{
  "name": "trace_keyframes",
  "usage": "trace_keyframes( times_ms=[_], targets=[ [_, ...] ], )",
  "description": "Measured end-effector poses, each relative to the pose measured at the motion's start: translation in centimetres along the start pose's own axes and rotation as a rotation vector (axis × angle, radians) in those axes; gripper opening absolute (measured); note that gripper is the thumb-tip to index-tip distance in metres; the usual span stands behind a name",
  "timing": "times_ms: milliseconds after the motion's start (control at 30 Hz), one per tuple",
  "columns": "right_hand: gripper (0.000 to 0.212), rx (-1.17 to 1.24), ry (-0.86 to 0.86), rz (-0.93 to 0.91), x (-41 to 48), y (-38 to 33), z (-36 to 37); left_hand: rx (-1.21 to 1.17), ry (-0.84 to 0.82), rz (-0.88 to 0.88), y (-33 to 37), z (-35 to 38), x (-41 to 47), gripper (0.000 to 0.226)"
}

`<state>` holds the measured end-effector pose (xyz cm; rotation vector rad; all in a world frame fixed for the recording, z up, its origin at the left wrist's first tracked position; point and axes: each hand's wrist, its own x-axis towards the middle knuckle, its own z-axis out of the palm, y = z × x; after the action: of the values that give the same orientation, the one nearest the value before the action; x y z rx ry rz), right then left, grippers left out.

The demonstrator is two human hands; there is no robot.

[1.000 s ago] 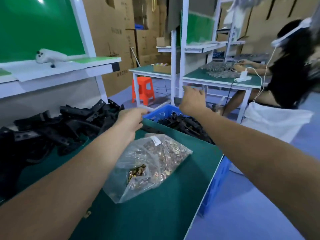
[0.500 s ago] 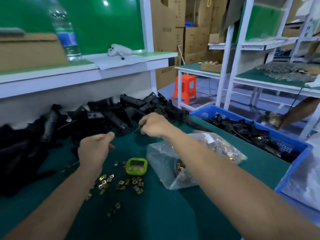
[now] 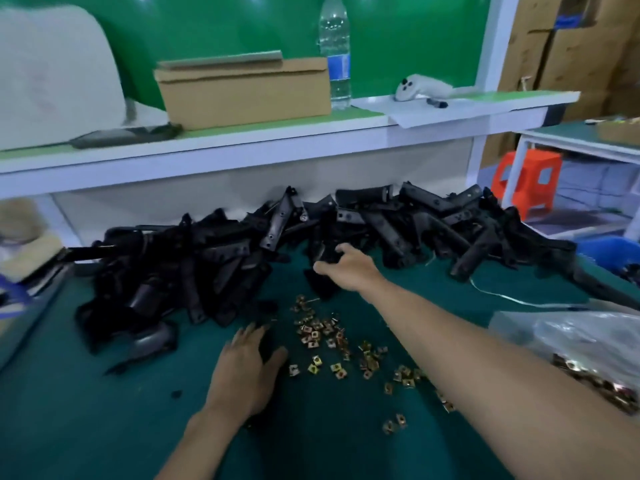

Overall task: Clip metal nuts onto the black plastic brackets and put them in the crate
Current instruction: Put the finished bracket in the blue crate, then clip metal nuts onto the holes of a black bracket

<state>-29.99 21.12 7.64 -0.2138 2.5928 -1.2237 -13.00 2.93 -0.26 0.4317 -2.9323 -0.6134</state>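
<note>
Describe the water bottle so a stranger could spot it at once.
Find the green board at the back, then the white shelf running below it. The water bottle stands on that shelf, just past the right end of the long cardboard box. It alone is clear and upright, with a blue label.

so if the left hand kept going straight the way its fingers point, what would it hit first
Most likely the pile of black brackets: its near edge lies just beyond the fingertips of the left hand, though blur leaves the depth uncertain.
</note>
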Motion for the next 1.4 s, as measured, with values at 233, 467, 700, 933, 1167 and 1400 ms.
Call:
trace_keyframes(
  times_ms=[233, 467, 700, 933, 1167, 1400],
  targets=[
    [0.078, 0.086, 0.227, 0.127, 1.8, -1.6, 5.5, -0.106, 0.147, 0.007, 0.0, -0.1, -0.4, 0.042],
    [0.093, 0.450, 0.336, 0.019, -3.7, -0.8, 3.9, -0.184, 0.266, -0.010, 0.1, -1.0, -1.3, 0.012],
    [0.086, 0.625, 0.149, -0.071, -12.6, 3.2, 5.5, -0.445, 0.379, 0.017, 2.8, -2.9, -3.7, 0.015],
    [0.065, 0.609, 0.116, -0.206, -15.5, 3.7, 7.0, -0.691, 0.240, 0.029, 4.5, -1.5, -4.6, 0.019],
    [0.084, -0.435, 0.411, -0.734, -14.4, 4.3, 5.4, -1.009, 0.208, -0.239, 3.7, -2.4, -4.5, 0.013],
    [0.045, -0.149, 0.442, -0.791, -15.2, 4.1, 5.4, -1.452, 0.092, -0.265, 3.7, -3.0, -4.3, 0.040]
  ],
)
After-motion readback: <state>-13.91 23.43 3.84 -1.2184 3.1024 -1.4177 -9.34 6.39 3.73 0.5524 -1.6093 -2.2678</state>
